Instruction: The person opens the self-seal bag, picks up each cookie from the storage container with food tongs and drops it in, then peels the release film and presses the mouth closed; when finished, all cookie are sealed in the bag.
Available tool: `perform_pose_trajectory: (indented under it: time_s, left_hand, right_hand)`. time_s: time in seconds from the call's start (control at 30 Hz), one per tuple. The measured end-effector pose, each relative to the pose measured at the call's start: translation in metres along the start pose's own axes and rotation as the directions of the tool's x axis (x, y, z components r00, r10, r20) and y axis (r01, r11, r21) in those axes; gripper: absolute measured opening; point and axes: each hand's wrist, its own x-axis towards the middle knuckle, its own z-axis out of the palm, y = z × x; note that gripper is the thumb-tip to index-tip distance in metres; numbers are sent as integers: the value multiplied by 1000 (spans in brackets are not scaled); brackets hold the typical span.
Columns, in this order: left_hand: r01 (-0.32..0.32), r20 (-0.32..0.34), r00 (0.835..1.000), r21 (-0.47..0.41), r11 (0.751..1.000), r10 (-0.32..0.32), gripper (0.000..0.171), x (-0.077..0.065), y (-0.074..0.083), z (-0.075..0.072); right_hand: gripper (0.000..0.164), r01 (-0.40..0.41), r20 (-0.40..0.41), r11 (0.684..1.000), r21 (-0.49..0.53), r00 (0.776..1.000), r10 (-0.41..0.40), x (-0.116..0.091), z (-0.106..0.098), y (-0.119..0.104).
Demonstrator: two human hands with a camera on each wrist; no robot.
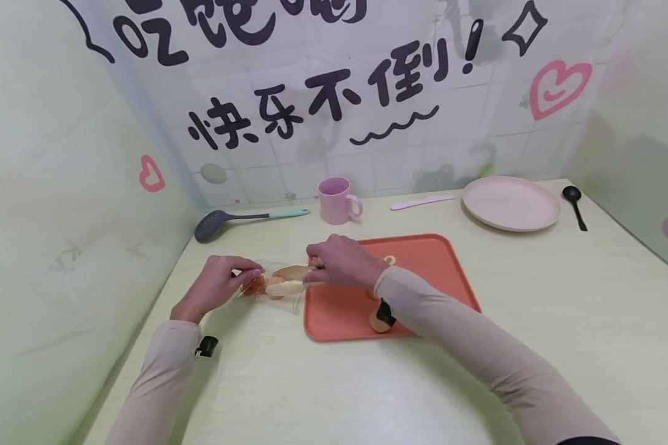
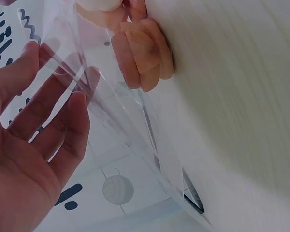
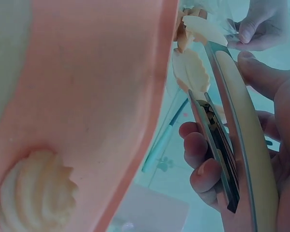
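Observation:
My left hand (image 1: pixel 222 281) pinches the edge of a clear plastic bag (image 2: pixel 118 118) above the table, left of the tray. In the left wrist view an orange-brown ridged pastry (image 2: pixel 144 55) shows through or just beside the film. My right hand (image 1: pixel 347 261) grips cream-coloured tongs (image 3: pixel 246 145), thumb on one arm and fingers curled round the other. Their scalloped tips point left into the bag, close to the pastry pieces. Under my right forearm lies a red tray (image 1: pixel 339 318). On it is a swirled, shell-like pastry (image 3: pixel 38 193), partly cut off in the right wrist view.
A grey slotted spatula (image 1: pixel 214 225) with a mint handle lies behind the bag. Along the back stand a pink mug (image 1: pixel 335 201), a lilac knife (image 1: pixel 423 202), a pink plate (image 1: pixel 511 203) and a black spoon (image 1: pixel 573 196). A ring-shaped piece (image 1: pixel 389 260) lies on the tray.

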Motion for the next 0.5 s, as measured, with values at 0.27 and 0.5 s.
perform_pose_trajectory:
  time_s: [0.27,0.5]
  left_hand:
    - [8,2,1000,-7,1000,-8,14,-1,-2,1]
    - [-14,-9,1000,-12,1000,14,13,0,-3,2]
  right_hand:
    - [48,-13,16,1000,-29,1000,13,-3,-5,3]
    - [49,-28,1,1000,-13,1000,28,-29,-24,15]
